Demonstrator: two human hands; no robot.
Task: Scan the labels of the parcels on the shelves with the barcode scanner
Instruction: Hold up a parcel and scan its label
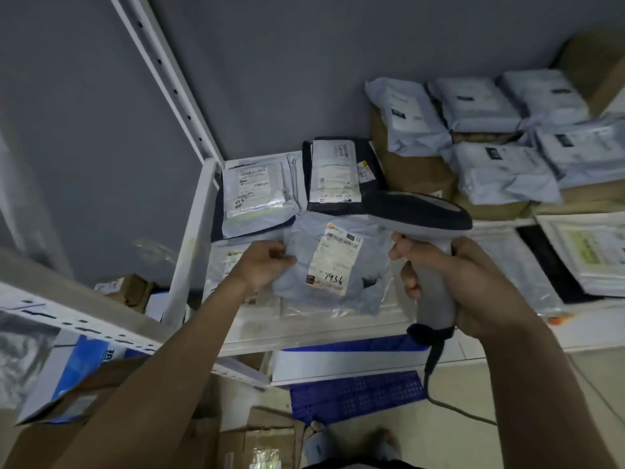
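A pale grey plastic mailer parcel (333,265) lies on the white metal shelf (304,336), its white label (334,257) handwritten with what looks like "7936". The left hand (262,264) pinches its left edge. Right of it, the right hand (463,282) grips a grey-and-black barcode scanner (426,238), head above the parcel.

we grip the grey pistol-shaped barcode scanner (426,231) in our right hand (456,282); our left hand (267,265) pinches the pale-blue plastic parcel (328,265) on the white metal shelf (304,333).
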